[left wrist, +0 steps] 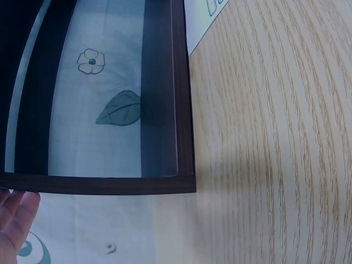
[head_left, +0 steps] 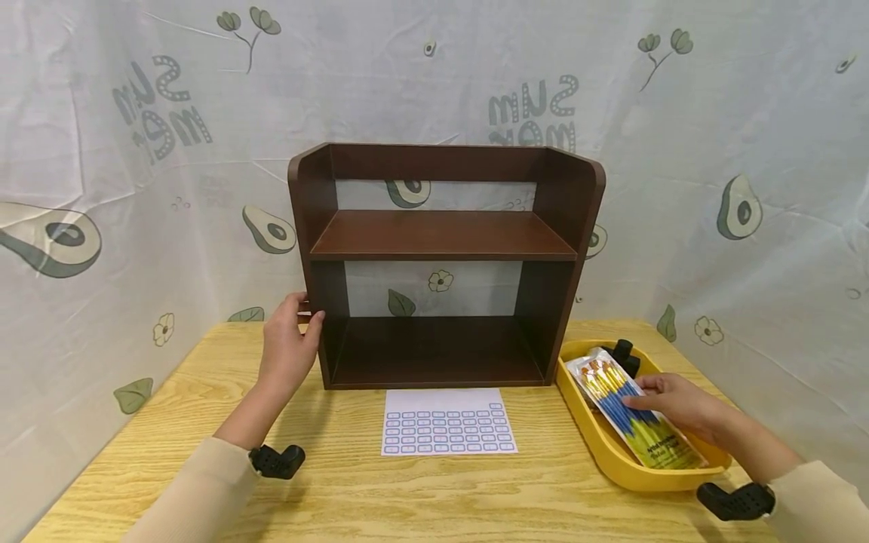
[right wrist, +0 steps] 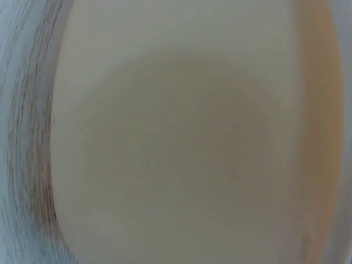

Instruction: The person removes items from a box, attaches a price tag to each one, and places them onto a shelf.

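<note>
A dark brown two-tier shelf [head_left: 444, 235] stands upright on the table. My left hand [head_left: 290, 339] rests against its left side panel, the thumb by the front edge; in the left wrist view the fingers [left wrist: 21, 217] touch the panel's outer face. Over a yellow basket [head_left: 611, 452] at the right, my right hand [head_left: 686, 403] pinches a clear pack of blue-handled paintbrushes [head_left: 621, 411] by its right edge, thumb on top. The pack lies tilted across the basket. The right wrist view is filled by a blurred pale-yellow surface, and the hand is not visible there.
A white sheet with a printed calendar-like grid [head_left: 448, 422] lies on the wood-grain table [head_left: 441, 498] before the shelf. Black items [head_left: 623, 354] sit at the basket's back. Curtains [head_left: 421, 68] with avocado prints surround the table at the back and sides.
</note>
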The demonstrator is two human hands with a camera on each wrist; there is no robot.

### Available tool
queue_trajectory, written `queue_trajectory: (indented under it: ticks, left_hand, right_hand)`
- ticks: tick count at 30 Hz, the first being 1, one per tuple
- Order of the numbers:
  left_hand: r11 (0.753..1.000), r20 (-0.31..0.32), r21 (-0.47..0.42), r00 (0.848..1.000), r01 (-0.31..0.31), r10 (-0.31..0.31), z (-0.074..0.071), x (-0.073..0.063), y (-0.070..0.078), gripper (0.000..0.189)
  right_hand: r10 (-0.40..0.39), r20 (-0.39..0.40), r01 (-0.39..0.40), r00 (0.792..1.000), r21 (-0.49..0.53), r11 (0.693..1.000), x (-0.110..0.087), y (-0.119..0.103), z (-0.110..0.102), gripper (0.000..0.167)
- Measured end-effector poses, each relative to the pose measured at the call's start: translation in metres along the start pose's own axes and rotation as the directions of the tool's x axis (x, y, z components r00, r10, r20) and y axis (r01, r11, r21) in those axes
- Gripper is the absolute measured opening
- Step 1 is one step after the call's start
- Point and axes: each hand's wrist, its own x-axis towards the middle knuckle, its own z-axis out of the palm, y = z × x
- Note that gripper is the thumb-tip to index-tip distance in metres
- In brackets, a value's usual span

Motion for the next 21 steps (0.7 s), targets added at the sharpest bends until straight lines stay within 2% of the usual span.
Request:
queue_trajectory:
  ticks: [4,6,12,21]
  left_hand:
    - [1.000,0.002,0.007,1.000,-0.003,0.002,-0.0001,-0.0005,0.0005,0.037]
    - [1.000,0.000,0.009,1.000,-0.004,0.004,-0.0004,-0.0006,0.0008,0.036]
    - [1.000,0.003,0.018,1.000,-0.001,0.000,-0.0006,-0.0004,0.0007,0.036]
    - [1.000,0.019,0.011,1.000,0.004,-0.004,-0.0002,0.0003,0.0002,0.034]
  right_hand:
    - [-0.011,-0.004,0.011,1.000,0.010,1.000,-0.0012,-0.0004,0.0005,0.024]
    - [0.000,-0.017,0.000,1.000,0.031,1.000,-0.0011,-0.0005,0.0003,0.029]
    - [-0.039,-0.036,0.042,0.999,0.075,0.996,-0.0029,-0.0003,-0.0017,0.042]
    - [-0.056,-0.144,0.067,0.988,0.068,0.995,-0.0082,-0.0033,-0.0023,0.052]
